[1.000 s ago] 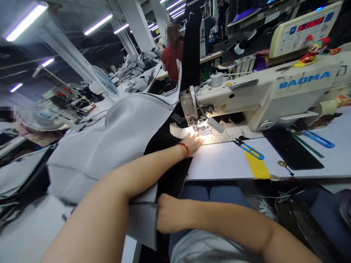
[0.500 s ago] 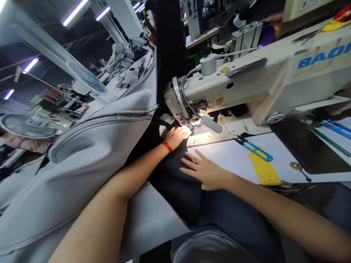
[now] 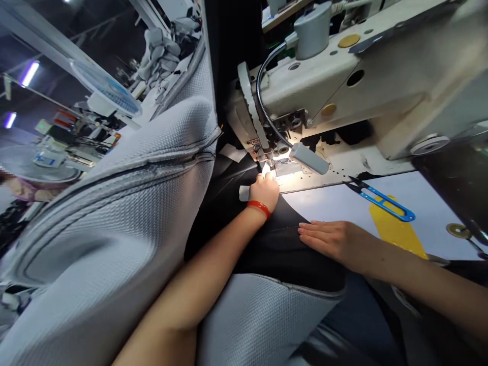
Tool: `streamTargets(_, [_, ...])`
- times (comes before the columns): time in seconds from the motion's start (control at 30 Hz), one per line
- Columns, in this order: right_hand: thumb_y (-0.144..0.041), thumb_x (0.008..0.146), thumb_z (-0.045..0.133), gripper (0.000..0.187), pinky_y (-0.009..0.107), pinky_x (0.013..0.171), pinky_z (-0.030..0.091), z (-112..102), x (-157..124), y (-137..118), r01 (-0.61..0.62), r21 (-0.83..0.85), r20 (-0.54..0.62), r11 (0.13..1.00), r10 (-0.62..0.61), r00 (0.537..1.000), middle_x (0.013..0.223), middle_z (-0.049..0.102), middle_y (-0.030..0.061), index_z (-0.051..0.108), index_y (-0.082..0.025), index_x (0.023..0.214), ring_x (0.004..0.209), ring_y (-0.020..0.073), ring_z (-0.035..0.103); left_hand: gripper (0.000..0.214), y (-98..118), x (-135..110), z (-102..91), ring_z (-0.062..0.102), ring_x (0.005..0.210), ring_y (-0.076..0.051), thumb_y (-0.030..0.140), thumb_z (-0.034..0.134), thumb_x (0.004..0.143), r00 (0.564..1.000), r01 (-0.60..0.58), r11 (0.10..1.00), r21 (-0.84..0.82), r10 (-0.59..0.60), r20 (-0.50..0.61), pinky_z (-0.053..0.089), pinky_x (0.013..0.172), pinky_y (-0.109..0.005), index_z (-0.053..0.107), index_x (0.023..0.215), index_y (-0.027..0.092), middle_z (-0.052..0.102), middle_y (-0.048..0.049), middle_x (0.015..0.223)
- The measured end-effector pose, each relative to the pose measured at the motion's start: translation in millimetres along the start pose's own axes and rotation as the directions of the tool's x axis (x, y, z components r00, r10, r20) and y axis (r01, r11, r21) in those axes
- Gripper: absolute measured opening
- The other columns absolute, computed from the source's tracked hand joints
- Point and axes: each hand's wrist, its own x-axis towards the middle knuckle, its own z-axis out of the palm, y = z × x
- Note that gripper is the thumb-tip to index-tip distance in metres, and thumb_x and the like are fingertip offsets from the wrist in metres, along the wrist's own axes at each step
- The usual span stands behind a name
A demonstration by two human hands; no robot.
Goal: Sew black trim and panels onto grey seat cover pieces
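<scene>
A: Fingers?
B: Left hand (image 3: 264, 192) up at the lit needle area of the sewing machine (image 3: 354, 101), bunched, tips lost in glare; can't tell if clamped. Right hand (image 3: 337, 241): straight fingers laid together, tips on black fabric (image 3: 282, 249).
A: And the black fabric, where?
B: Under left fingers and wrist, spreading down to right fingertips; grey fabric (image 3: 263, 315) nearer, below both.
A: Writing?
B: Fan label (image 3: 49, 158), well left of left fingers, too blurred to read. Blue snips (image 3: 388, 198) right of left fingers, across yellow patch (image 3: 400, 236).
</scene>
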Motion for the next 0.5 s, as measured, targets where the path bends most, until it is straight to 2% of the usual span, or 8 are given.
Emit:
streamTargets(0.17, [-0.005,0.09,0.031,0.036,0.028,0.088,0.053,2,-4,20,-0.055,0.083,0.016,0.995,0.053,0.998,0.102,0.069,0.0064,0.065,-0.016,0.098,0.098,0.0148,0.064,0.038,1,3,-5.7,0.048,0.112,-0.022,0.009,0.027,0.092,0.998,0.055,0.998,-0.017,-0.054,0.039,0.049,0.073,-0.025,0.056,0.116,0.013,0.054,-0.0111,0.119])
streamTargets(0.3, [-0.006,0.091,0.029,0.037,0.028,0.082,0.055,-2,-1,36,-0.035,0.077,0.022,0.996,0.033,0.999,0.103,0.069,0.0072,0.064,-0.014,0.099,0.096,0.0158,0.065,0.037,-6,6,-9.6,0.05,0.11,-0.022,0.011,0.028,0.093,0.998,-0.004,1.0,0.003,0.003,0.07,0.048,0.078,-0.026,0.06,0.111,0.015,0.055,-0.01,0.117])
streamTargets(0.5, [-0.006,0.092,0.028,0.037,0.028,0.087,0.053,-6,9,53,0.024,0.08,0.109,0.996,-0.032,0.994,0.101,0.069,0.0071,0.064,-0.014,0.098,0.098,0.0145,0.064,0.038,-10,9,-12.3,0.05,0.11,-0.022,0.009,0.026,0.092,0.997,-0.033,0.999,0.003,0.033,0.068,0.046,0.085,-0.029,0.06,0.111,0.011,0.056,-0.0117,0.117])
